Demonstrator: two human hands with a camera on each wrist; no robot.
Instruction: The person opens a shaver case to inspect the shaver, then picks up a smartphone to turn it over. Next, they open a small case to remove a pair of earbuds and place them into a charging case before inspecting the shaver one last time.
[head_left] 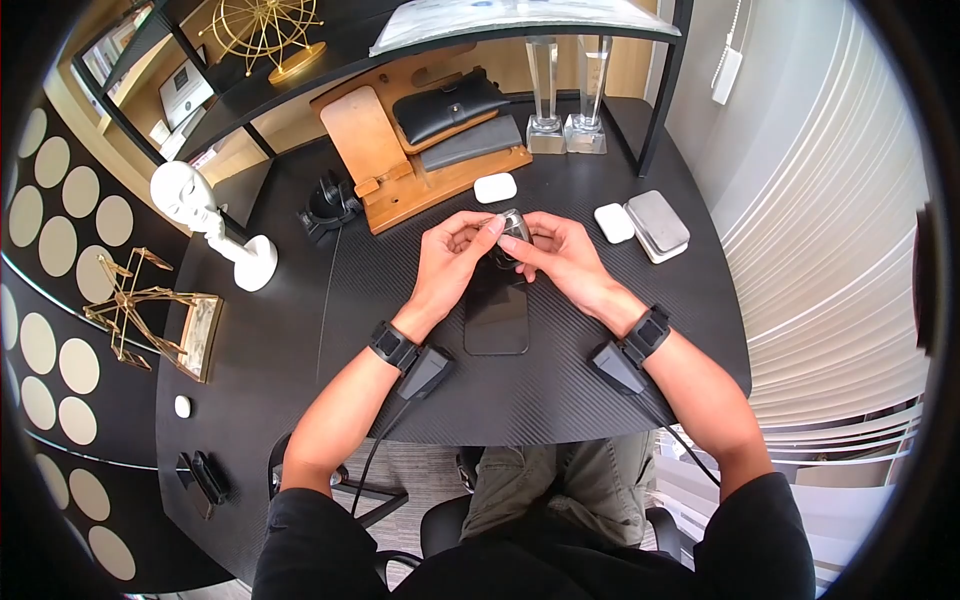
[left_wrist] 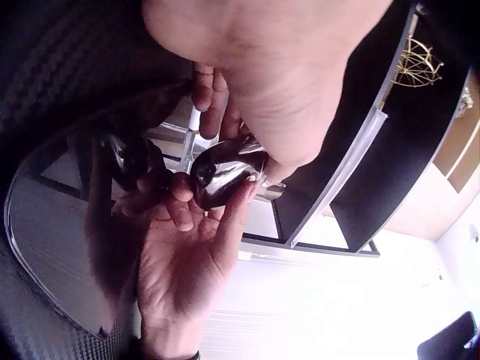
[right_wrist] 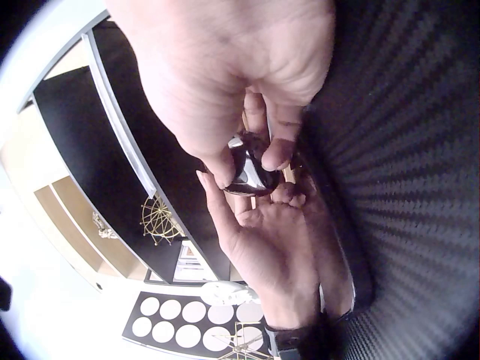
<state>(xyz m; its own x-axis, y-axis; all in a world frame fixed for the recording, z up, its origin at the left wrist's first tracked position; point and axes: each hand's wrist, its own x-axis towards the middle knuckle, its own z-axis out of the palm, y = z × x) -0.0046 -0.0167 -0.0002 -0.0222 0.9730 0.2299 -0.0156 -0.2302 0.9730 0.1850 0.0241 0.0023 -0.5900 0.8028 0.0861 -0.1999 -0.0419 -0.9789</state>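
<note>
Both hands hold one small glossy black rounded object (head_left: 513,232), shaped like a car key fob, above the far end of a black smartphone (head_left: 497,325). My left hand (head_left: 455,257) grips its left side with thumb and fingers. From the other side my right hand (head_left: 568,260) pinches it, thumb on top. In the left wrist view the shiny object (left_wrist: 229,171) shows bright silvery reflections between the fingertips. The right wrist view also has the object (right_wrist: 253,166) between both hands' fingers. The phone lies flat on the desk, its screen reflecting the hands.
A white earbud case (head_left: 495,187) lies just beyond the hands. To the right are another white case (head_left: 613,223) and a grey box (head_left: 657,225). Behind stands a wooden organizer (head_left: 375,150) with a black pouch (head_left: 450,105). A white head sculpture (head_left: 255,262) stands left.
</note>
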